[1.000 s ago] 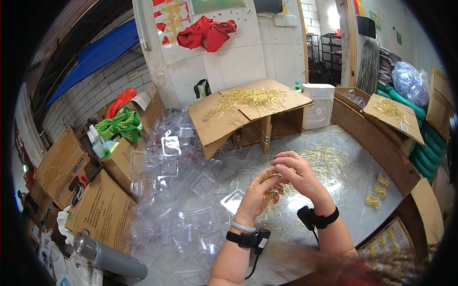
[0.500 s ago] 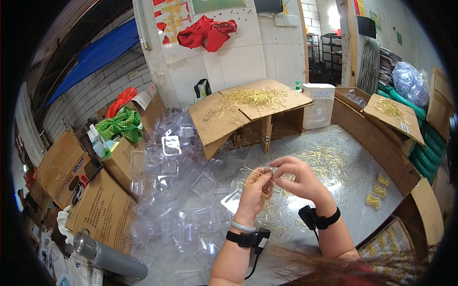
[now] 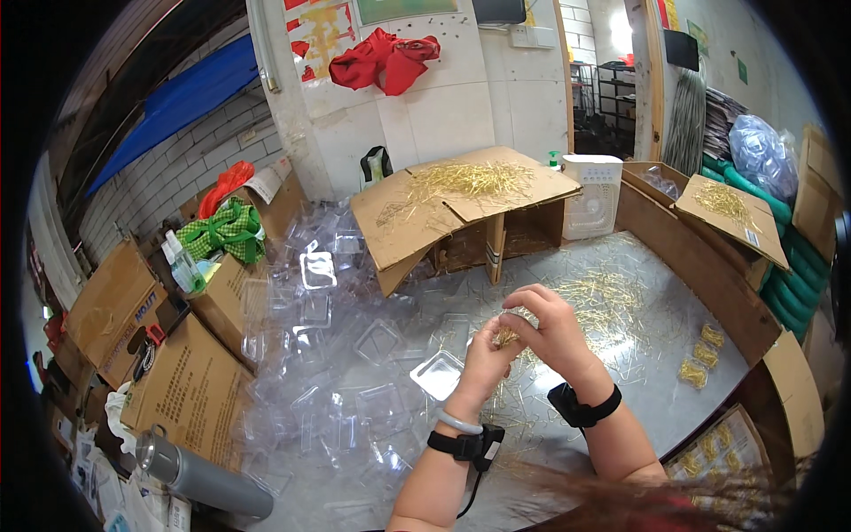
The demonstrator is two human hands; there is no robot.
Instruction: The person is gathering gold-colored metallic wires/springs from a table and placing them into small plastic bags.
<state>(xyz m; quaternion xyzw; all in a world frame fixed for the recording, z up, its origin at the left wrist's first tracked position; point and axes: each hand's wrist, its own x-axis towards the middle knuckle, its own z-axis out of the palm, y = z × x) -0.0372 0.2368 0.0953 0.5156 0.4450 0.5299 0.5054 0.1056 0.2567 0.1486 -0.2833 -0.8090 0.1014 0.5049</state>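
In front of me, over the grey table, both hands meet around a small bunch of thin gold wire pieces [image 3: 506,336]. My left hand [image 3: 487,362] is closed round the bunch from below. My right hand [image 3: 551,330] curls over its top, thumb and fingers pressed to the pieces; the fingers partly cover them. More loose gold wire pieces [image 3: 603,297] lie scattered on the table beyond and right of my right hand. By my left wrist lies a clear plastic tray [image 3: 438,375].
Many clear plastic trays [image 3: 381,341] spread over the table's left. A cardboard stand [image 3: 390,235] at the back bears a gold wire pile [image 3: 474,179]. Filled clear packs [image 3: 705,355] sit at right, near a cardboard side wall [image 3: 700,275]. A grey bottle [image 3: 208,483] lies front left.
My right hand has shifted left and down over the bunch, its fingers now closed onto it. My left hand has turned and sits slightly lower, baring more of the clear tray beside it.
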